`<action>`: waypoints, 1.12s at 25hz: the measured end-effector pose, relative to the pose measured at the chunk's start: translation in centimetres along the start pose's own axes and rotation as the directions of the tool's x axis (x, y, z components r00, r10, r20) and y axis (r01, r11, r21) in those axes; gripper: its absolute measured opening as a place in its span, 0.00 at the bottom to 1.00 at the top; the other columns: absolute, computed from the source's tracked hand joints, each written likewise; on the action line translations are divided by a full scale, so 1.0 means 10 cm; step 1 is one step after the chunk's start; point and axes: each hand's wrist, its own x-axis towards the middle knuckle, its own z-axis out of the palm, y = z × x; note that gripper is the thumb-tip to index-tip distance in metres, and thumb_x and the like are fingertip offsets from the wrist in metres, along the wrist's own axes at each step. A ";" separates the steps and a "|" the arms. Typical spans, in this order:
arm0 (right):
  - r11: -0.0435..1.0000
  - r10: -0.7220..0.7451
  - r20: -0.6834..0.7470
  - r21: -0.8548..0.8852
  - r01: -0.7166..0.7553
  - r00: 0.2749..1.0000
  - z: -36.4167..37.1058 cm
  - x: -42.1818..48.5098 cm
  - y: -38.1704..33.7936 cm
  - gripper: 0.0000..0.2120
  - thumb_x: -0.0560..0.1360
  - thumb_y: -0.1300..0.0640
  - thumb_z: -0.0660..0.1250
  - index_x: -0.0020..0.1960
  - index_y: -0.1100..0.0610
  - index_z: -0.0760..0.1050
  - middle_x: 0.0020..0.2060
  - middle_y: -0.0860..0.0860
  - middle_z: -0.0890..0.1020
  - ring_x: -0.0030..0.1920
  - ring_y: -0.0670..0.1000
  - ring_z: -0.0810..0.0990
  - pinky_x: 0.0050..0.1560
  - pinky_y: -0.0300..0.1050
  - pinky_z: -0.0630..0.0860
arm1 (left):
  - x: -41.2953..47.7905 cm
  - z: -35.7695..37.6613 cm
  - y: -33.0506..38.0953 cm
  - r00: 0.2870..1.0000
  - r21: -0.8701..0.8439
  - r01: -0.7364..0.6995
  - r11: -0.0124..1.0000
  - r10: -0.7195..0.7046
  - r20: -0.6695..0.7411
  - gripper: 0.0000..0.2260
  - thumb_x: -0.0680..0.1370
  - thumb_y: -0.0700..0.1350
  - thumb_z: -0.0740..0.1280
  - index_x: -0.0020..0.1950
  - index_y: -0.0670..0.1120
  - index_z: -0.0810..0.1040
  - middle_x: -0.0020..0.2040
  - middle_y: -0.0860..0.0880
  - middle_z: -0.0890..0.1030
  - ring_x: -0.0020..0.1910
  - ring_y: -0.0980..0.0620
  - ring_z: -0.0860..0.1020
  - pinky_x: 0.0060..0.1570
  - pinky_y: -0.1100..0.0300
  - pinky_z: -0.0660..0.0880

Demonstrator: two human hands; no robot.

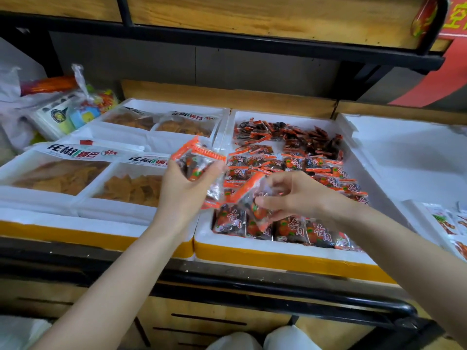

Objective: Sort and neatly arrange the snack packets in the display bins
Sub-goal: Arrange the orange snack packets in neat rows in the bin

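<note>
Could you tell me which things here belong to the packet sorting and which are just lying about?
In the job: left hand holding a stack of orange packets; right hand pinching one packet; middle foam bin with neat rows in front, loose heap behind.
Lying about: crisp trays in the left bin; plastic bags at far left; red banner.

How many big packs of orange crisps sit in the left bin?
4 packs: back left, back right, front left and front right. Others may lie hidden underneath.
</note>
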 end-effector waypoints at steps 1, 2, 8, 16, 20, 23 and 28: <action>0.998 0.042 -0.056 0.053 -0.039 0.998 0.02 0.04 0.05 0.05 0.73 0.59 0.70 0.44 0.60 0.74 0.37 0.51 0.80 0.39 0.49 0.83 0.43 0.41 0.81 | 0.04 -0.06 0.00 0.999 -0.032 -0.007 0.999 0.006 -0.040 0.14 0.71 0.48 0.74 0.54 0.54 0.75 0.48 0.53 0.83 0.47 0.55 0.82 0.48 0.51 0.80; 0.997 0.065 -0.109 0.051 -0.060 0.992 0.06 0.08 0.09 0.06 0.74 0.59 0.69 0.43 0.59 0.73 0.36 0.53 0.79 0.39 0.50 0.82 0.44 0.43 0.81 | 0.05 -0.11 0.00 0.998 -0.050 -0.017 0.999 0.013 -0.068 0.15 0.71 0.47 0.74 0.56 0.51 0.76 0.49 0.52 0.83 0.47 0.55 0.83 0.44 0.54 0.81; 0.998 0.007 -0.251 -0.061 -0.023 0.968 0.44 0.32 0.20 0.12 0.75 0.53 0.68 0.40 0.55 0.67 0.27 0.48 0.70 0.29 0.45 0.73 0.36 0.36 0.74 | 0.00 -0.21 -0.02 0.999 -0.031 -0.022 0.999 0.020 -0.047 0.13 0.73 0.45 0.72 0.56 0.48 0.76 0.48 0.51 0.83 0.47 0.55 0.82 0.45 0.57 0.79; 0.986 0.065 -0.065 -0.150 -0.074 0.996 0.43 0.29 0.24 0.19 0.76 0.59 0.66 0.64 0.59 0.66 0.37 0.51 0.75 0.35 0.46 0.77 0.39 0.38 0.81 | -0.01 -0.24 -0.11 0.999 -0.050 0.020 0.999 -0.022 -0.034 0.09 0.73 0.46 0.72 0.51 0.51 0.78 0.47 0.50 0.84 0.47 0.51 0.83 0.44 0.54 0.80; 0.899 -0.062 -0.132 -0.438 -0.001 0.989 0.54 0.28 0.28 0.21 0.77 0.54 0.64 0.67 0.57 0.65 0.45 0.52 0.77 0.46 0.52 0.79 0.50 0.44 0.76 | -0.06 -0.18 -0.12 0.999 -0.034 0.042 0.999 -0.043 -0.013 0.16 0.72 0.48 0.72 0.58 0.47 0.77 0.49 0.51 0.84 0.49 0.54 0.82 0.46 0.57 0.79; 0.729 -0.199 -0.179 -0.684 0.023 0.963 0.55 0.26 0.37 0.23 0.77 0.48 0.62 0.69 0.56 0.66 0.61 0.54 0.69 0.60 0.54 0.71 0.63 0.45 0.70 | -0.09 -0.15 -0.14 0.997 -0.059 0.073 0.996 -0.073 0.006 0.17 0.72 0.49 0.72 0.59 0.46 0.77 0.50 0.51 0.84 0.49 0.54 0.82 0.44 0.59 0.78; 0.831 -0.441 -0.315 -0.496 0.251 0.840 0.51 0.11 0.22 0.15 0.78 0.56 0.62 0.64 0.58 0.72 0.57 0.51 0.74 0.54 0.46 0.73 0.55 0.29 0.66 | -0.15 -0.06 -0.17 0.985 -0.190 0.175 0.966 -0.168 0.050 0.20 0.71 0.52 0.71 0.60 0.47 0.77 0.49 0.49 0.85 0.47 0.51 0.84 0.40 0.57 0.81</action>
